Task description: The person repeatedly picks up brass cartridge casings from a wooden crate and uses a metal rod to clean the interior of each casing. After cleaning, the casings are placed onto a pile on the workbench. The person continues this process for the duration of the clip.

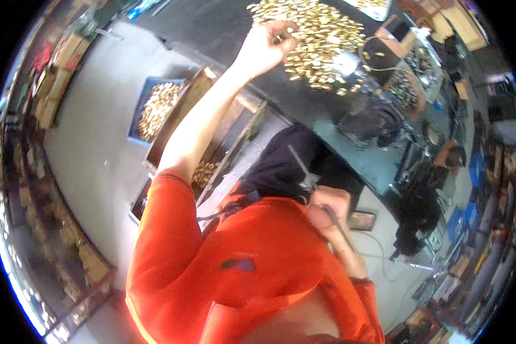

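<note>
My left hand reaches over the near left side of a heap of small brass pieces on the dark tabletop. Its fingers are curled toward the thumb in a pinch; whatever lies between them is too small to make out. Close to my lap, my right hand is wrapped round a slim grey metal tool. A thin rod sticks out of the tool toward the upper left, and a grey length runs back along my wrist. The tool's exact kind is not clear.
To the left, a blue bin of brass pieces stands on the floor beside a wooden drawer holding more pieces. Dark machinery and a tray of metal parts occupy the right side. A looped cable crosses the bench.
</note>
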